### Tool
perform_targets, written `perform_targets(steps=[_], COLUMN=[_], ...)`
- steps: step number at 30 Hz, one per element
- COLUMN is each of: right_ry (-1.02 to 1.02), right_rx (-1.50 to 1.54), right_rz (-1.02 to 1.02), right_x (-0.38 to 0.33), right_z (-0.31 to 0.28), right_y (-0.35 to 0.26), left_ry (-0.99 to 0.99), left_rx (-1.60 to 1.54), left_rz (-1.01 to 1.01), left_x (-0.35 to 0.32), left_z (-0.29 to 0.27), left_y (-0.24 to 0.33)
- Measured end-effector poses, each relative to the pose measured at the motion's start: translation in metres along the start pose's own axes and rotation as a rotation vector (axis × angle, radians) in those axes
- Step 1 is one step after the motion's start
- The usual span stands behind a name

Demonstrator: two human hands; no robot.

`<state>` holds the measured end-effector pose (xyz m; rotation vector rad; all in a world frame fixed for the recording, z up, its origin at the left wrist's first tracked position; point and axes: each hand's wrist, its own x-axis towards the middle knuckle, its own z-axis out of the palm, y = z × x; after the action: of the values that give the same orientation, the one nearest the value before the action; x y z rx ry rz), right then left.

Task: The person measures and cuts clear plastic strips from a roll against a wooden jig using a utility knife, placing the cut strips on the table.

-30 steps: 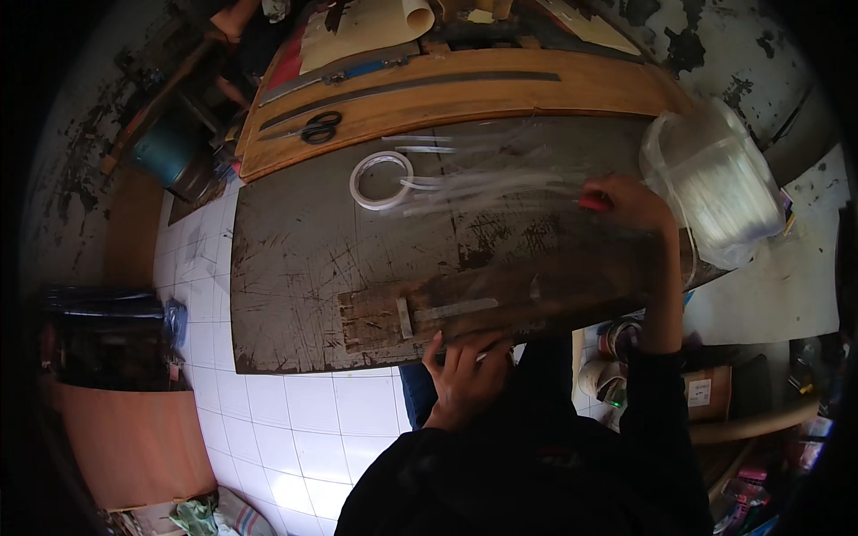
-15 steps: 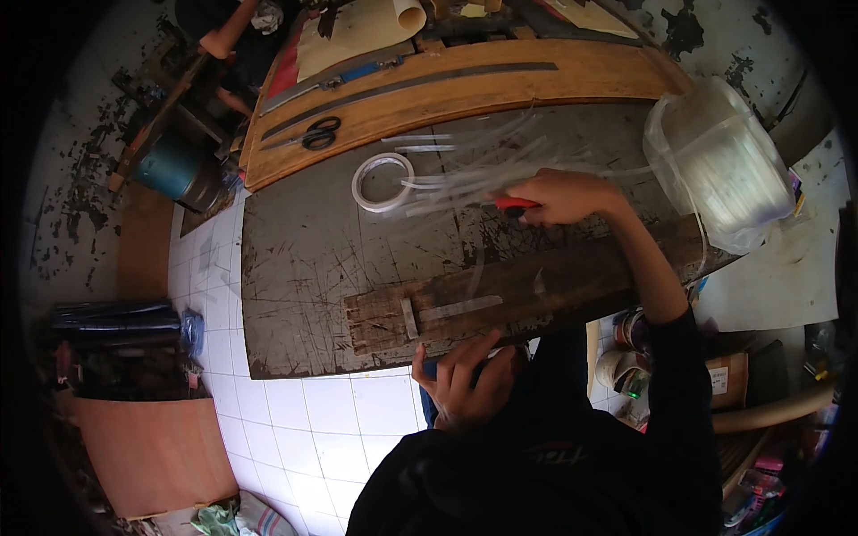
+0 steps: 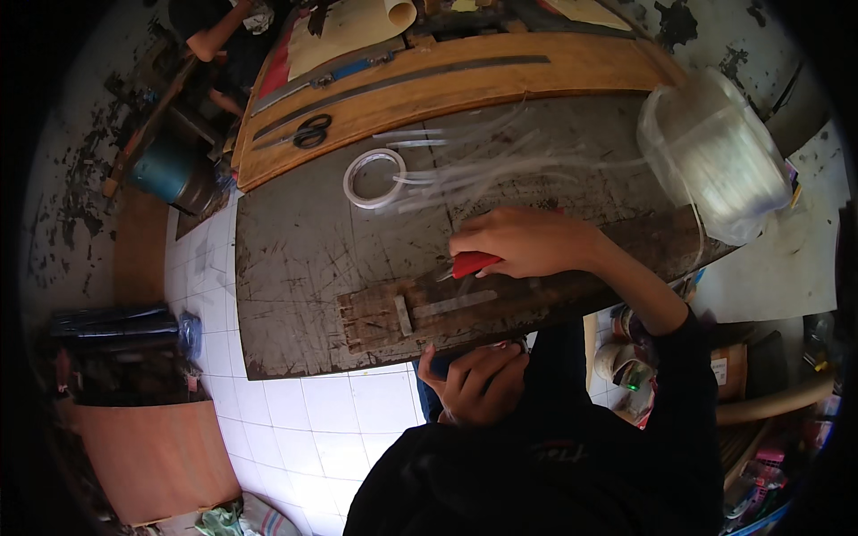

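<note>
Worktable (image 3: 295, 286): red tool (image 3: 474, 263), bagged coil (image 3: 735, 170) probably

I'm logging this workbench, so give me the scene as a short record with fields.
Right hand: right hand grips a red-handled tool, metal tip pointing left, over the wooden board
Left hand: left hand curled at the table's front edge; contents unclear
On the board: small block, pale strip
On the table: tape roll, loose clear strips
Behind: scissors on an orange-brown panel
Right end: large clear-wrapped roll
</note>
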<state>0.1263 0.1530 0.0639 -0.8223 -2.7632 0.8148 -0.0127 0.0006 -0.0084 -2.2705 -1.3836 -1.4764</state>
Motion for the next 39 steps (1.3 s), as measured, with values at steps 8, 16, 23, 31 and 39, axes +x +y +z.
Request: perform_targets(steps=[8, 16, 23, 31, 39], right_ry=[0.224, 0.134, 0.252, 1.357, 1.228], right_rx=[-0.062, -0.106, 0.099, -0.492, 0.166], right_rz=[0.207, 0.256, 0.301, 1.097, 1.118], right_x=[0.015, -0.032, -0.082, -0.255, -0.273], right_z=[-0.009, -0.008, 0.004, 0.030, 0.024], right_y=[0.036, 0.035, 0.058, 0.051, 0.031], left_ry=[0.038, -0.027, -0.166, -0.104, -0.245], left_rx=[0.042, 0.048, -0.074, -0.095, -0.264], left_rz=[-0.126, -0.090, 0.023, -0.087, 0.292], left_x=[-0.006, -0.006, -0.002, -0.001, 0.006], left_z=[-0.005, -0.007, -0.003, -0.001, 0.005], left_y=[-0.001, -0.004, 0.009, 0.001, 0.023])
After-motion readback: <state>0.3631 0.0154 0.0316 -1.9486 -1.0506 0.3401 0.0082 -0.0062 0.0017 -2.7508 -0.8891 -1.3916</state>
